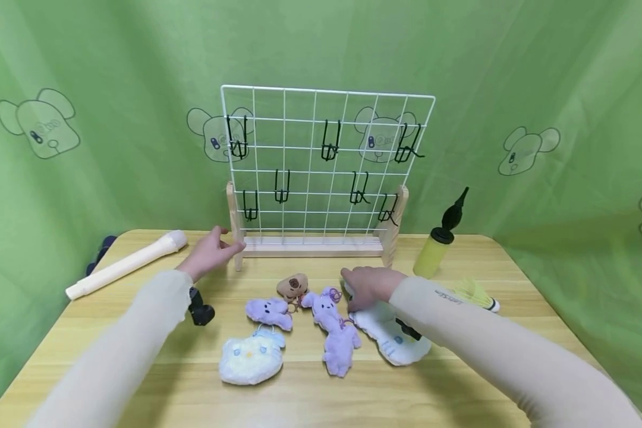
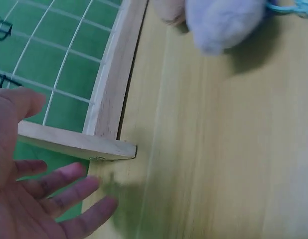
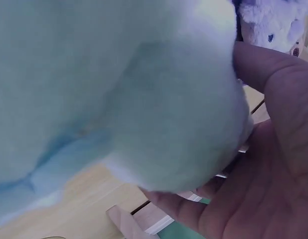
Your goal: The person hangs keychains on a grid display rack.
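Observation:
My left hand is beside the left wooden foot of a white wire grid rack. In the left wrist view its fingers are spread and hold nothing. My right hand grips the far end of a long white plush toy with pale blue details. The right wrist view has the thumb on one side of this plush and the fingers round the other. Left of it, two purple plush toys lie end to end, with key rings by them.
Another purple plush, a brown one and a white cat-faced one lie mid-table. Black hooks hang on the grid. A yellow hand pump and a shuttlecock stand at right, a white tube at left.

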{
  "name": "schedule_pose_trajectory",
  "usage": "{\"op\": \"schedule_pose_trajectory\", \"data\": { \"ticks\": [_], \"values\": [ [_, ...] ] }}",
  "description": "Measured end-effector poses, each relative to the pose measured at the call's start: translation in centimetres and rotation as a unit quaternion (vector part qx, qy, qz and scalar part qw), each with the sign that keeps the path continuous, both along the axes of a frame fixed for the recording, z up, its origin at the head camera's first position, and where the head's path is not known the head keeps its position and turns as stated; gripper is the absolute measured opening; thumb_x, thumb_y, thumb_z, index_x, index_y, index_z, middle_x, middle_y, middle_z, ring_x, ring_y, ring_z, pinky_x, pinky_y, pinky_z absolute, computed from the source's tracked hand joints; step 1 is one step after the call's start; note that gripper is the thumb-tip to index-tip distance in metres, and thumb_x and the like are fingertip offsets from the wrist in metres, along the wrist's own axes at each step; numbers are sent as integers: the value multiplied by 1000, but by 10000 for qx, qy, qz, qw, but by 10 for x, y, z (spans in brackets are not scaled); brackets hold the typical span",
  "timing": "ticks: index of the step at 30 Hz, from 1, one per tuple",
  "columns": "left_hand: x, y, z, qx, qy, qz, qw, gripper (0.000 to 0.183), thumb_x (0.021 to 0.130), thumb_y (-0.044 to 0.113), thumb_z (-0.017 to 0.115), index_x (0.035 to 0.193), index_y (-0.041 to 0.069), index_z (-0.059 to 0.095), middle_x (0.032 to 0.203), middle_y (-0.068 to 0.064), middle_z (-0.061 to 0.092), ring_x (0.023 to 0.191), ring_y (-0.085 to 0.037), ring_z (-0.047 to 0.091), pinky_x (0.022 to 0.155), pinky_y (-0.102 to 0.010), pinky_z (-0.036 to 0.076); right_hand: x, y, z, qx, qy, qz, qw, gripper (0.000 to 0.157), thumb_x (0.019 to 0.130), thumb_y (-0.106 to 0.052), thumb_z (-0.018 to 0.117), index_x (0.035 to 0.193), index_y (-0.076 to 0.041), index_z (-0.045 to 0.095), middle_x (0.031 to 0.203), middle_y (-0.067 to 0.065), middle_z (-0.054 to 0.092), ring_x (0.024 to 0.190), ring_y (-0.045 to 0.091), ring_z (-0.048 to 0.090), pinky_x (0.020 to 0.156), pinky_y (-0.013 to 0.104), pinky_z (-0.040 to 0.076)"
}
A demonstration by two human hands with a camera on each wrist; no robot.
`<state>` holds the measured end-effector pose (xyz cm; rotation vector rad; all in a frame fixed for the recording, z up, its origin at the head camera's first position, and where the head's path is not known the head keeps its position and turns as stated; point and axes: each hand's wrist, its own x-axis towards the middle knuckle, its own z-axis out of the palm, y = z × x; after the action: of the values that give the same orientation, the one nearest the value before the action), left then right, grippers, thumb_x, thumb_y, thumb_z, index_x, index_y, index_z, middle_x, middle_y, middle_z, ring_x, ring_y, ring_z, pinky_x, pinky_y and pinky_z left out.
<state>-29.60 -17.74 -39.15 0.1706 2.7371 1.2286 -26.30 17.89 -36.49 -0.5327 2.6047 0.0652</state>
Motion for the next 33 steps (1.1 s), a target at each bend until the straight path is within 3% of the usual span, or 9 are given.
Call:
{"op": "schedule_pose_trajectory", "data": {
  "ticks": [5, 9, 13, 18, 23, 27, 30, 33],
  "values": [
    [-5, 3, -5, 325, -342, 73, 9989, 85, 105, 38, 59, 162, -6, 15, 144, -37, 52, 131, -47, 57, 109, -53, 56, -2, -5, 2, -38, -192, 86, 9998, 47, 89, -19, 79, 128, -5, 57, 112, 13, 71, 102, 26, 67, 92, 44, 60],
    [-6, 4, -8, 525, -386, 98, 9978, 82, 105, 31, 60, 163, -6, 15, 143, -37, 52, 124, -45, 62, 99, -44, 63, -3, -5, 0, 3, -113, 190, 9998, 33, 88, -16, 79, 114, -8, 61, 103, 9, 70, 95, 24, 65, 88, 43, 60],
    [-7, 8, -10, 582, -261, 74, 9979, 76, 105, 24, 60, 161, -9, 20, 136, -38, 58, 105, -39, 70, 85, -36, 66, -4, -3, -5, 36, 30, 262, 9996, 31, 88, -16, 80, 112, -9, 63, 97, 7, 69, 89, 23, 65, 83, 42, 61],
    [-11, 10, -15, 514, -66, 80, 9986, 71, 104, 17, 61, 158, -11, 25, 126, -37, 63, 89, -31, 72, 78, -35, 66, -5, 1, -8, 37, 252, 360, 9990, 30, 88, -18, 80, 111, -10, 63, 93, 5, 68, 86, 23, 65, 80, 41, 61],
    [-14, 12, -19, 442, 67, 77, 9990, 64, 103, 14, 60, 155, -12, 32, 123, -37, 64, 85, -28, 71, 73, -32, 65, -3, 3, -8, -86, 385, 326, 9987, 26, 89, -15, 78, 109, -10, 60, 88, 4, 65, 83, 23, 64, 76, 42, 60],
    [-16, 12, -21, 441, 83, 50, 9990, 63, 104, 14, 58, 155, -12, 32, 125, -39, 63, 94, -34, 71, 75, -31, 65, 0, 3, -10, -108, 623, 323, 9975, 35, 90, -16, 77, 119, -5, 60, 94, 8, 70, 92, 28, 69, 92, 56, 60],
    [-16, 11, -21, 414, 79, 56, 9991, 62, 104, 14, 58, 154, -12, 33, 126, -39, 63, 97, -37, 72, 77, -33, 65, 1, 2, -12, -127, 846, 329, 9958, 50, 91, -19, 77, 133, 1, 57, 104, 13, 75, 105, 34, 71, 108, 68, 50],
    [-15, 11, -21, 390, 52, 48, 9992, 61, 104, 14, 58, 154, -12, 34, 126, -39, 63, 98, -37, 72, 78, -33, 66, 2, 2, -13, -165, 983, 307, 9945, 48, 91, -20, 77, 130, 1, 59, 101, 13, 75, 103, 35, 72, 110, 72, 46]
  ]
}}
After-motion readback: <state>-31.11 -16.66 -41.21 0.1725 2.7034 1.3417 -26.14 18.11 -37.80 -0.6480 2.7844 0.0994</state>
